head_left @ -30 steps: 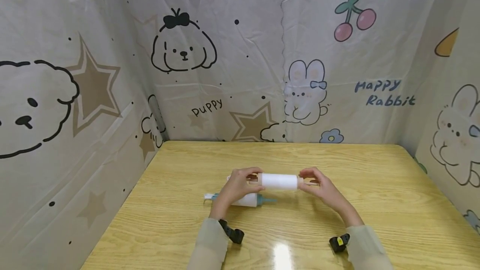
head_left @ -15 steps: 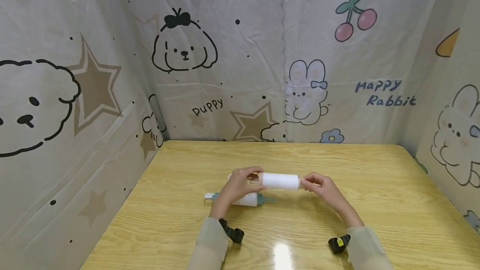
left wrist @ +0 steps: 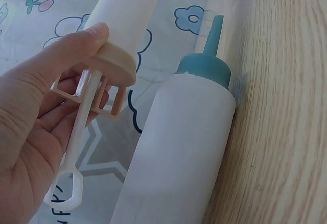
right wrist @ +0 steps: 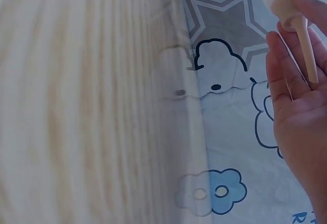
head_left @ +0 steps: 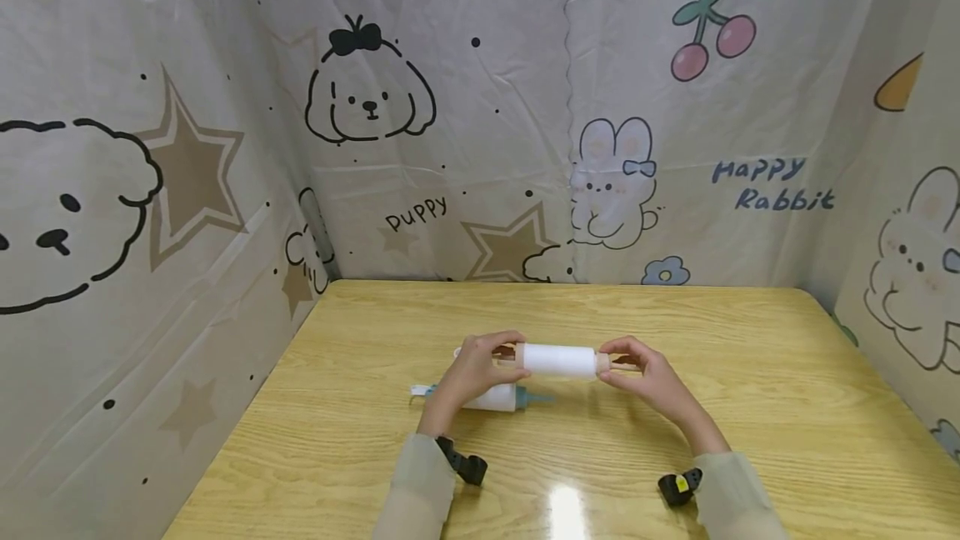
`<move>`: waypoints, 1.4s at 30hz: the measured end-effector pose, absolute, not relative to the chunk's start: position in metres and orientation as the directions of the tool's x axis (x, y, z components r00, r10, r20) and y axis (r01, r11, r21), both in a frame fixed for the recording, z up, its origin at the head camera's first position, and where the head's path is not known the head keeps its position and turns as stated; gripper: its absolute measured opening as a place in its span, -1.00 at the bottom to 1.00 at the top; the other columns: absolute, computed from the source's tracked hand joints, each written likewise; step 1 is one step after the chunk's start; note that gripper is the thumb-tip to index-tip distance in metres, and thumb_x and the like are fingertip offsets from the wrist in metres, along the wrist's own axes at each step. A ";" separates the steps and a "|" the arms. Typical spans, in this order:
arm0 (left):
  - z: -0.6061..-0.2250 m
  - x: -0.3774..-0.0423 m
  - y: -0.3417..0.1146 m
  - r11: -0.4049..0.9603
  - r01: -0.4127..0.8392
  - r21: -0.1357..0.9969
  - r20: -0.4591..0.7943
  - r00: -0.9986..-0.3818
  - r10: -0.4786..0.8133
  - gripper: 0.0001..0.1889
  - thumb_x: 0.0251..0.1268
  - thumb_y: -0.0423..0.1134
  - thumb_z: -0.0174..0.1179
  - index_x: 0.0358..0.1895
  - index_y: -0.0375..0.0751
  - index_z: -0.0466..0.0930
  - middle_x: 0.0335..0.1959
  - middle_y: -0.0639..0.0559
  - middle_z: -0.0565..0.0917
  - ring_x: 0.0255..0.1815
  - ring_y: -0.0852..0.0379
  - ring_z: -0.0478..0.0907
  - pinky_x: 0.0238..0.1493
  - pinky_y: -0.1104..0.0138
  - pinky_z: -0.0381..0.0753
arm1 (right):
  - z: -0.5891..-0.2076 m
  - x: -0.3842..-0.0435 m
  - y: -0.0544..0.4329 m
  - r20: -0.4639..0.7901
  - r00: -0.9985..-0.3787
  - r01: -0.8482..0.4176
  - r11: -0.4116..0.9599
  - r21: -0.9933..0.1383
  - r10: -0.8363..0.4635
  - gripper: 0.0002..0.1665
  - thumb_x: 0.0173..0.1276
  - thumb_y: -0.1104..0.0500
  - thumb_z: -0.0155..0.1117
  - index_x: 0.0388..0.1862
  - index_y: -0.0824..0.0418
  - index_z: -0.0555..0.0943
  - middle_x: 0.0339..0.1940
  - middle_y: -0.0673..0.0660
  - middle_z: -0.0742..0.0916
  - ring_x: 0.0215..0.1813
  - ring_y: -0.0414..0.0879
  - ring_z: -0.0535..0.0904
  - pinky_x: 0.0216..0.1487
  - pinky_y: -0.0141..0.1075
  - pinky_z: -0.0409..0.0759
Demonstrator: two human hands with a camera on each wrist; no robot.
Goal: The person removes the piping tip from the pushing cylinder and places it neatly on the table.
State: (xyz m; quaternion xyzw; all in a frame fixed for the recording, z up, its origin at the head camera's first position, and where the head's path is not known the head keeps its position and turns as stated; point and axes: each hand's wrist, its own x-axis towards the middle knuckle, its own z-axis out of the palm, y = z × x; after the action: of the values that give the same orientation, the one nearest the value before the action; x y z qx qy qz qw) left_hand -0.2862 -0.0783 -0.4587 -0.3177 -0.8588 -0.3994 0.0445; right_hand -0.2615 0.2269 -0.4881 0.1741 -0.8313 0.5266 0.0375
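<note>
A white syringe-like tube (head_left: 558, 359) with beige ends is held level between both hands, over the table. My left hand (head_left: 474, 369) grips its plunger end. In the left wrist view the thumb presses the beige collar (left wrist: 115, 66), and a white plunger rod (left wrist: 82, 127) with a ring handle sticks out past it. My right hand (head_left: 645, 369) pinches the opposite cap (right wrist: 286, 5), thumb on top, and a long beige nozzle (right wrist: 306, 50) points toward the palm. A second white tube (left wrist: 168, 147) with a teal cap and nozzle (left wrist: 213, 38) lies beside the left hand.
The wooden table (head_left: 337, 473) runs back to a printed cloth wall (head_left: 480, 148), with more cloth at both sides. The teal-capped tube lies partly behind the left wrist in the head view.
Half a second ago the right fingers were bunched over the nozzle; now they are spread around the cap and the nozzle shows again. The left hand and the teal-capped tube stay put.
</note>
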 end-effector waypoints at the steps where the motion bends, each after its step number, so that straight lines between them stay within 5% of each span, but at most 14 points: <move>1: -0.459 -0.286 -0.078 0.479 0.582 0.657 0.331 -0.794 0.510 -0.55 0.14 -0.19 0.42 0.13 -0.16 0.61 0.09 -0.10 0.71 -0.04 0.05 0.74 -0.02 0.35 0.72 | -0.488 -0.261 0.227 0.249 -0.935 -0.333 0.382 -0.862 -0.253 -0.63 0.31 0.13 0.37 0.07 0.13 0.57 0.09 0.15 0.64 0.03 -0.36 0.54 0.06 -0.33 0.59; 10: -0.459 -0.285 -0.078 0.471 0.593 0.653 0.352 -0.788 0.505 -0.53 0.14 -0.19 0.42 0.14 -0.18 0.60 0.07 -0.11 0.71 -0.06 0.04 0.74 -0.04 0.36 0.72 | -0.486 -0.261 0.228 0.212 -0.942 -0.298 0.356 -0.886 -0.260 -0.60 0.49 0.11 0.15 0.22 0.25 0.46 0.19 0.23 0.60 0.06 -0.44 0.50 0.15 -0.12 0.58; 15: -0.458 -0.284 -0.078 0.471 0.613 0.635 0.375 -0.777 0.505 -0.54 0.13 -0.20 0.43 0.12 -0.18 0.60 0.06 -0.11 0.71 -0.08 0.05 0.74 -0.06 0.37 0.72 | -0.482 -0.263 0.225 0.136 -0.956 -0.228 0.369 -0.901 -0.258 -0.52 0.62 0.04 -0.12 -0.06 0.44 0.57 -0.24 0.10 0.71 -0.23 -0.35 0.59 -0.10 -0.28 0.65; 19: -0.458 -0.285 -0.078 0.470 0.617 0.631 0.377 -0.774 0.509 -0.54 0.13 -0.21 0.43 0.12 -0.20 0.60 0.07 -0.12 0.71 -0.08 0.05 0.74 -0.06 0.37 0.72 | -0.481 -0.263 0.224 0.116 -0.952 -0.217 0.358 -0.908 -0.283 -0.55 0.58 0.06 -0.02 -0.15 0.43 0.62 -0.38 0.11 0.71 -0.33 -0.21 0.60 -0.21 -0.26 0.66; 26: -0.458 -0.286 -0.080 0.470 0.607 0.641 0.369 -0.781 0.504 -0.54 0.13 -0.20 0.43 0.12 -0.19 0.60 0.07 -0.11 0.71 -0.08 0.04 0.74 -0.04 0.35 0.72 | -0.483 -0.261 0.225 0.160 -0.940 -0.268 0.363 -0.892 -0.300 -0.69 0.46 0.14 0.17 0.05 0.31 0.52 0.03 0.27 0.65 0.06 -0.16 0.59 0.08 -0.04 0.64; 31: -0.458 -0.287 -0.080 0.470 0.598 0.649 0.358 -0.786 0.504 -0.55 0.13 -0.21 0.43 0.11 -0.18 0.61 0.08 -0.11 0.71 -0.06 0.04 0.74 -0.04 0.36 0.72 | -0.483 -0.261 0.225 0.227 -0.927 -0.332 0.369 -0.868 -0.299 -0.68 0.39 0.18 0.27 0.06 0.24 0.50 0.03 0.22 0.63 0.06 -0.29 0.51 0.14 -0.02 0.52; 42: -0.458 -0.289 -0.080 0.470 0.598 0.650 0.357 -0.786 0.505 -0.55 0.14 -0.20 0.42 0.11 -0.20 0.60 0.06 -0.11 0.71 -0.06 0.03 0.74 -0.04 0.36 0.72 | -0.483 -0.259 0.228 0.258 -0.930 -0.347 0.393 -0.852 -0.261 -0.66 0.36 0.18 0.31 0.06 0.23 0.51 -0.01 0.15 0.63 -0.01 -0.34 0.49 0.06 -0.39 0.53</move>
State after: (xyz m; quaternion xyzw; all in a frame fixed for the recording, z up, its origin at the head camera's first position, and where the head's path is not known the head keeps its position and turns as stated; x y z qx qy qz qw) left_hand -0.2894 -0.0802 -0.4580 -0.3224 -0.8553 -0.4015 0.0573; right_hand -0.2593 0.2282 -0.4828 0.1824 -0.8336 0.5198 0.0412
